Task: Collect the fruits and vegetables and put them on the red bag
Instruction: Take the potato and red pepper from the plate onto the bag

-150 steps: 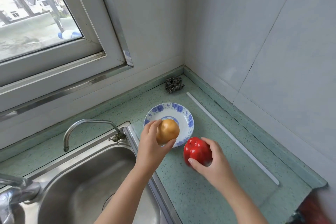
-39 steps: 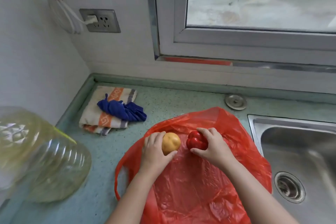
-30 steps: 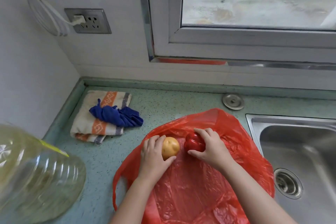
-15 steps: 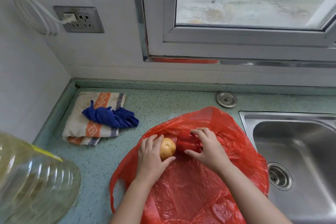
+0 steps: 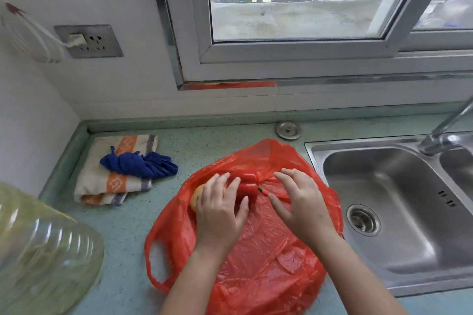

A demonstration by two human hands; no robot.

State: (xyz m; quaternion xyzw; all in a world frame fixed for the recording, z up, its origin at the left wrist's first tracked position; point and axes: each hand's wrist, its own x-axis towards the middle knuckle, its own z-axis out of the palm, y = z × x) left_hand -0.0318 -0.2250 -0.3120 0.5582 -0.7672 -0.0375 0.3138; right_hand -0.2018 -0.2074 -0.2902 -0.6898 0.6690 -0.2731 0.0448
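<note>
Red bag (image 5: 256, 250): spread flat on the counter (image 5: 122, 233) before you. Red pepper (image 5: 247, 185) and yellow fruit (image 5: 196, 197): on the bag, side by side. Your left hand (image 5: 220, 210): draped over the fruit, fingers loose. Your right hand (image 5: 297, 202): fingers spread, empty, beside the pepper. Left: folded towel (image 5: 112, 181), blue cloth (image 5: 138, 165), clear jug (image 5: 38, 258). Right: sink (image 5: 399, 207).
</note>
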